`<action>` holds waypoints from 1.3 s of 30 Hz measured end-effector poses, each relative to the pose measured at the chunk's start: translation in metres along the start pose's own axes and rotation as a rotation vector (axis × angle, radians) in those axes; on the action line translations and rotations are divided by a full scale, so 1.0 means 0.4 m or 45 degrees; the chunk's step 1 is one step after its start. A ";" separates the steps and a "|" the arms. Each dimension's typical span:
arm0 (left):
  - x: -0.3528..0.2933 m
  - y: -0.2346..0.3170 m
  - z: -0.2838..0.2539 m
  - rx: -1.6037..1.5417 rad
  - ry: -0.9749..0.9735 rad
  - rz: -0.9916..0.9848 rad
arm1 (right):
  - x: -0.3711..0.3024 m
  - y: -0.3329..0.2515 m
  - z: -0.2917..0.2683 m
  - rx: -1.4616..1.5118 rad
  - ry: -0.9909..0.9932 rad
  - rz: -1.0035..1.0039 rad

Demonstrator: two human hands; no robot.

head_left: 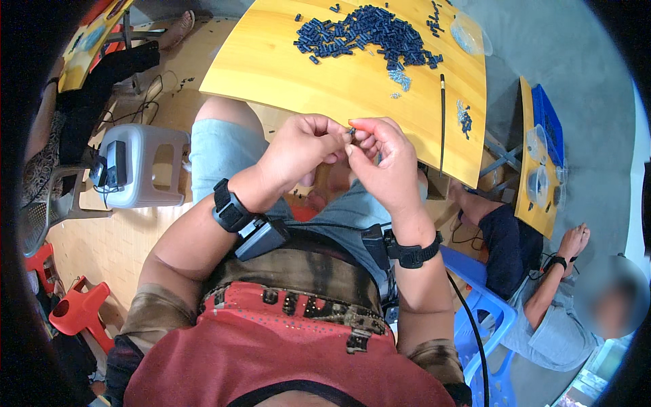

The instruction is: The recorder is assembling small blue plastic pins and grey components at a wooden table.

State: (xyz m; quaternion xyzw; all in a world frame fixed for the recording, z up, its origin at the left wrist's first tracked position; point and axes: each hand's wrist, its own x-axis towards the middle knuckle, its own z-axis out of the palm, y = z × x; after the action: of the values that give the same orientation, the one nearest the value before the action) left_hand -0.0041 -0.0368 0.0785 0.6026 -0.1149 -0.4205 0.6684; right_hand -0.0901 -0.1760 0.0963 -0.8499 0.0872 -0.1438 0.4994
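Observation:
My left hand (305, 146) and my right hand (385, 159) meet over my lap, just off the near edge of the yellow table (264, 61). Between their fingertips is a small dark part (352, 133), pinched from both sides; its exact shape is mostly covered by the fingers. Beyond the hands, a heap of small black tube-like pieces (366, 32) lies on the tabletop. Small silver metal pieces (400, 80) spill from the heap's near side.
A thin black rod (442, 122) lies along the table's right side, beside a small cluster of silver and dark pieces (464, 119). A clear bowl (469, 34) stands at the far right corner. A grey stool (146, 166) is at left. Another person (542, 325) sits at right by a blue chair (485, 305).

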 end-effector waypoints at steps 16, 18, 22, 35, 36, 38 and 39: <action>0.011 -0.048 0.007 -0.454 -0.140 -0.286 | -0.027 0.047 0.034 -0.162 0.060 -0.119; 0.017 -0.059 0.008 -0.442 -0.142 -0.292 | -0.029 0.059 0.036 -0.168 0.053 -0.141; 0.034 -0.077 0.020 -0.402 -0.120 -0.347 | -0.026 0.089 0.038 -0.313 0.017 -0.187; 0.088 -0.112 0.036 -0.527 0.002 -0.337 | 0.019 0.093 0.041 -0.677 0.073 -0.116; 0.090 -0.112 0.038 -0.514 0.033 -0.341 | 0.023 0.095 0.039 -0.663 0.044 -0.095; 0.087 -0.108 0.046 -0.506 0.066 -0.348 | 0.027 0.100 0.033 -0.649 0.009 -0.071; 0.079 -0.094 0.052 -0.529 0.083 -0.320 | 0.028 0.102 0.030 -0.647 0.009 -0.108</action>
State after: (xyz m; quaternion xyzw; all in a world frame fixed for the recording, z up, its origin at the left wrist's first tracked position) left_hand -0.0141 -0.0709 0.0385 0.4749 0.0715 -0.4954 0.7239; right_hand -0.0757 -0.1894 0.0569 -0.9505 0.0866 -0.1412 0.2629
